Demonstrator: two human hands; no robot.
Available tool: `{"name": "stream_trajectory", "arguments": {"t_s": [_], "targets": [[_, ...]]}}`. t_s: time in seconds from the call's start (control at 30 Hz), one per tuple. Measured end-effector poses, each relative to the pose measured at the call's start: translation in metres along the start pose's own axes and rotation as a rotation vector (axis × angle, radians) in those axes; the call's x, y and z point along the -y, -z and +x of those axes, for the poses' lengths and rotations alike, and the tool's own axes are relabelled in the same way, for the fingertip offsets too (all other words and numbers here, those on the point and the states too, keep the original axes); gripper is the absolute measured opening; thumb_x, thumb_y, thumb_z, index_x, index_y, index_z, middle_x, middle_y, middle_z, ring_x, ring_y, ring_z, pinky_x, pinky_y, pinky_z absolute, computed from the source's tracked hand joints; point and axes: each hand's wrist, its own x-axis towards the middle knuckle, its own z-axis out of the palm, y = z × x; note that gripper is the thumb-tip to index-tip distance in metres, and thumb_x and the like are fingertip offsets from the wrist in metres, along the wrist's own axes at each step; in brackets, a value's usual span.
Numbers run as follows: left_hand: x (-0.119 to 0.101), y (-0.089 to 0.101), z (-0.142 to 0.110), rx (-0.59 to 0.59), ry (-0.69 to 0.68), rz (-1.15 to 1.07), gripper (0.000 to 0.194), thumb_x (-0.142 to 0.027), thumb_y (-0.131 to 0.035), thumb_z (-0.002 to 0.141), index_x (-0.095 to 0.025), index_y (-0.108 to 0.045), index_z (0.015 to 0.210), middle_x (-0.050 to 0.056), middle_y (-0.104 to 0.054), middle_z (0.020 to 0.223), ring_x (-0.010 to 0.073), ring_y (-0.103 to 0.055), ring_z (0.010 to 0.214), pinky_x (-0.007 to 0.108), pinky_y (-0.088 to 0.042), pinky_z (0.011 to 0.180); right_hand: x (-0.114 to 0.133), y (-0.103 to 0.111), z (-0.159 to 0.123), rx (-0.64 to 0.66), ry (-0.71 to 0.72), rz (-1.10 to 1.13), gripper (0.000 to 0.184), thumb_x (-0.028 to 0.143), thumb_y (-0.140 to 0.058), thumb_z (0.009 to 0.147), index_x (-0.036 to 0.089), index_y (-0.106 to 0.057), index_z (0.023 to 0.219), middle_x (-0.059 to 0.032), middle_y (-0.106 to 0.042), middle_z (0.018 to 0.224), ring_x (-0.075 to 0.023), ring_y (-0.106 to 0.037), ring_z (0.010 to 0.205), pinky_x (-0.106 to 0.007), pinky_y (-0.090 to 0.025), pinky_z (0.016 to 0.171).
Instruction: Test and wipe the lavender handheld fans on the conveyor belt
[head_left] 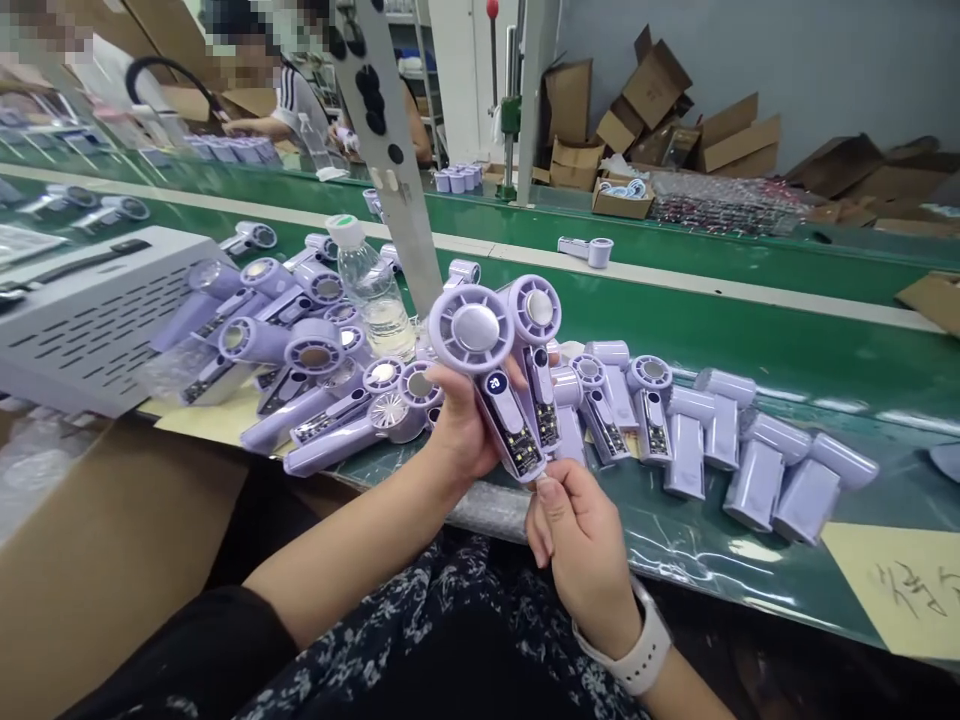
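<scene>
My left hand point(466, 432) is closed around a lilac handheld fan point(474, 330), its round grille up and its handle slanting down toward me. The handle's front is uncovered: a circuit board point(519, 440) shows below a small lit display point(495, 384). Close behind it is a second lilac fan point(537, 310), also with bare circuitry; fingertips show beside it, so it seems to be in the same hand. Thumb and fingers of my right hand point(581, 530) pinch a small white plug-like end at the bottom of the front fan's handle, mostly hidden by the fingers.
Several lilac fans point(315, 350) lie heaped to the left, beside a clear bottle point(371, 285) and a white slotted box point(97, 320). More fans point(757, 470) stand in rows at right, near a yellow paper point(900, 580). A metal post point(397, 170) rises ahead; people sit across the green bench.
</scene>
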Motion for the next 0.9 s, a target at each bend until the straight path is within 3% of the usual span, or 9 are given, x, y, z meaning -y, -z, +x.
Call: {"name": "stream_trajectory", "arguments": {"t_s": [0.1,0.17,0.23,0.3,0.47,0.6,0.73,0.83,0.9], "targets": [[0.006,0.002,-0.002,-0.031,-0.057,0.055,0.074,-0.094,-0.066,0.055,-0.020,-0.066,0.063,0.010,-0.077,0.096,0.0386,-0.067,0.115,0.048,-0.060,0.090,-0.002,0.000,0.001,0.026,-0.025,0.055,0.039,0.052,-0.046,0.106,0.023,-0.046,0.079,0.0114,-0.036,0.048,-0.0088,-0.038,0.039,-0.022,-0.031,0.043],[0.006,0.001,-0.005,-0.031,-0.039,0.040,0.074,-0.093,-0.067,0.055,-0.020,-0.066,0.061,0.010,-0.077,0.094,0.0396,-0.068,0.114,0.049,-0.060,0.089,0.001,0.005,0.002,0.139,-0.001,-0.024,0.035,0.046,-0.044,0.107,0.023,-0.049,0.082,0.0065,-0.049,0.058,-0.0116,-0.052,0.053,-0.024,-0.043,0.056],[0.003,-0.002,-0.009,-0.032,0.006,-0.029,0.073,-0.092,-0.065,0.059,-0.020,-0.065,0.061,0.011,-0.077,0.096,0.0386,-0.068,0.114,0.048,-0.060,0.088,0.004,0.011,0.002,0.223,0.082,-0.185,0.028,0.038,-0.044,0.108,0.022,-0.055,0.087,-0.0001,-0.062,0.078,-0.0148,-0.060,0.075,-0.027,-0.047,0.072],[0.000,-0.005,-0.011,-0.026,0.049,-0.108,0.071,-0.090,-0.065,0.062,-0.019,-0.066,0.063,0.012,-0.076,0.100,0.0369,-0.069,0.113,0.047,-0.061,0.087,0.005,0.016,0.000,0.220,0.197,-0.300,0.024,0.031,-0.043,0.107,0.022,-0.059,0.092,-0.0023,-0.064,0.092,-0.0156,-0.059,0.084,-0.027,-0.045,0.077],[-0.009,-0.005,-0.011,-0.007,0.110,-0.254,0.069,-0.087,-0.066,0.065,-0.019,-0.066,0.061,0.011,-0.073,0.107,0.0286,-0.071,0.099,0.039,-0.061,0.079,0.000,0.015,-0.002,0.181,0.345,-0.311,0.026,0.031,-0.042,0.105,0.023,-0.052,0.083,-0.0017,-0.058,0.087,-0.0173,-0.055,0.084,-0.029,-0.045,0.077],[-0.012,0.001,-0.010,-0.014,0.119,-0.248,0.066,-0.085,-0.072,0.062,-0.019,-0.066,0.061,0.010,-0.074,0.104,0.0286,-0.071,0.098,0.039,-0.060,0.079,-0.002,0.009,0.000,0.070,0.224,-0.288,0.032,0.036,-0.046,0.106,0.022,-0.053,0.078,0.0011,-0.055,0.071,-0.0150,-0.055,0.070,-0.026,-0.044,0.067],[-0.006,0.007,-0.015,0.029,0.068,-0.178,0.069,-0.087,-0.071,0.058,-0.019,-0.067,0.062,0.011,-0.074,0.107,0.0346,-0.070,0.106,0.044,-0.062,0.080,-0.007,0.000,-0.002,-0.034,0.077,-0.117,0.042,0.048,-0.047,0.106,0.022,-0.049,0.073,0.0076,-0.042,0.050,-0.0107,-0.042,0.046,-0.024,-0.036,0.051],[0.000,0.011,-0.019,0.043,-0.012,-0.109,0.071,-0.088,-0.072,0.055,-0.018,-0.070,0.062,0.012,-0.074,0.106,0.0368,-0.070,0.106,0.043,-0.063,0.079,-0.011,-0.003,-0.001,-0.047,0.018,-0.023,0.045,0.054,-0.048,0.105,0.023,-0.046,0.071,0.0083,-0.039,0.048,-0.0107,-0.041,0.045,-0.023,-0.035,0.049],[0.000,0.012,-0.020,0.035,-0.015,-0.090,0.071,-0.088,-0.072,0.054,-0.017,-0.070,0.062,0.012,-0.074,0.102,0.0364,-0.070,0.105,0.042,-0.063,0.078,-0.012,-0.001,0.002,-0.014,0.021,-0.072,0.042,0.050,-0.047,0.106,0.023,-0.049,0.074,0.0060,-0.046,0.052,-0.0120,-0.046,0.051,-0.024,-0.040,0.054]]}}
